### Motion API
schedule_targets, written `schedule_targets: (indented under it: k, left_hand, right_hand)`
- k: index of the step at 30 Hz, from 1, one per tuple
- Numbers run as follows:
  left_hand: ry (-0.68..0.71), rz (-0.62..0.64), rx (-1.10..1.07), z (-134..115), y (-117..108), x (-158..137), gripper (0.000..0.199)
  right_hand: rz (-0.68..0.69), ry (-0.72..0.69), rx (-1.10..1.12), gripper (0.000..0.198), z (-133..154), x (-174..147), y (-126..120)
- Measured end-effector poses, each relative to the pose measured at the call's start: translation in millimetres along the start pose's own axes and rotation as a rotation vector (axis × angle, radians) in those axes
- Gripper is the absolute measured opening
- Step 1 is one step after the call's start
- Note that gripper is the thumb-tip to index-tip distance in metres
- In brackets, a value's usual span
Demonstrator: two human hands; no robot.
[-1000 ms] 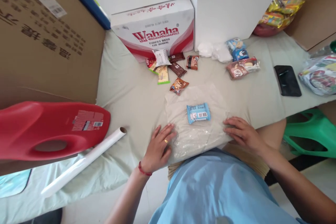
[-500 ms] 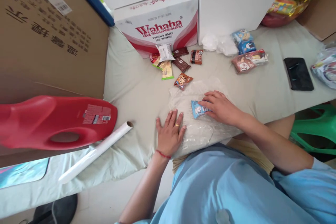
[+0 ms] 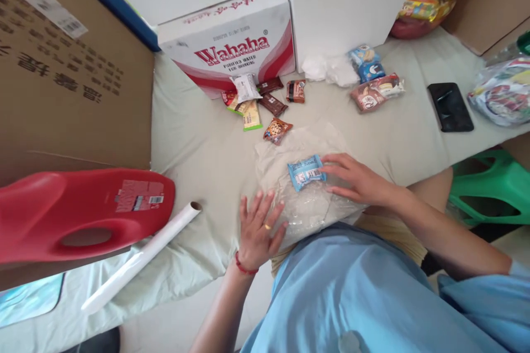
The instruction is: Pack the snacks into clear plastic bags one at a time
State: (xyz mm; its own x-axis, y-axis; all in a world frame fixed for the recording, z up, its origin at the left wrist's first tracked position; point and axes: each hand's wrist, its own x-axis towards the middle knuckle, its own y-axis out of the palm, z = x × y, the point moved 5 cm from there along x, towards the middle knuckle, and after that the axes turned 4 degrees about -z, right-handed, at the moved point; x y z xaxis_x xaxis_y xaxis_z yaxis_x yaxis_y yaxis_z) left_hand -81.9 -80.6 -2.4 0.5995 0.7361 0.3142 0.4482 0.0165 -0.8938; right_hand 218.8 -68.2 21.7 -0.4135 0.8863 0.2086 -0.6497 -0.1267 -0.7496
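Note:
A small blue wrapped snack packet [image 3: 305, 172] lies on a clear plastic sheet [image 3: 304, 212] spread on the cloth in front of me. My right hand [image 3: 351, 179] is just to the right of the packet, fingers apart, fingertips at its edge and not wrapped round it. My left hand [image 3: 260, 231] is at the left edge of the plastic, fingers spread, holding nothing. Beyond the plastic lies an orange-brown snack packet [image 3: 277, 130]. Farther back, a loose pile holds a white packet [image 3: 245, 88], a dark brown packet [image 3: 273, 105] and a yellow-green packet [image 3: 251, 117].
A Wahaha water carton [image 3: 232, 44] stands behind the pile. To the left are a red plastic jug [image 3: 91, 204], a white roll [image 3: 141, 259] and a big cardboard box [image 3: 74, 94]. On the right lie pink-brown packets [image 3: 375, 94] and a black phone [image 3: 450, 107]; a green stool [image 3: 488, 187] stands below.
My right hand has let go of the blue packet and drawn off to its right, leaving it flat on the plastic. The view has shifted slightly; my left hand stays at the plastic's left edge.

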Motion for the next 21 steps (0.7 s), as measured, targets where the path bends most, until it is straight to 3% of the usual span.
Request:
schedule_targets:
  k: [4, 8, 10, 13, 17, 21]
  left_hand:
    - [0.097, 0.209, -0.245, -6, -5, -17, 0.064]
    - [0.035, 0.311, -0.289, 3, -6, -15, 0.019]
    - [-0.042, 0.325, -0.381, 11, -8, -7, 0.020]
    - [-0.229, 0.299, -0.538, 28, -13, 14, 0.022]
    - [-0.434, 0.218, -0.619, 53, -12, 55, 0.034]
    - [-0.550, 0.212, -0.705, 68, 4, 94, 0.041]
  right_hand:
    - [0.053, 0.037, 0.048, 0.050, -7, -65, -8]
    - [-0.013, 0.064, 0.065, 0.025, -20, -95, 3]
    - [-0.038, 0.051, 0.112, 0.020, -21, -88, 2]
    - [0.029, 0.074, 0.212, 0.024, -19, -62, -13]
    - [0.060, 0.218, 0.261, 0.033, -29, -23, -36]
    - [-0.019, 0.399, 0.194, 0.038, -60, 5, -35]
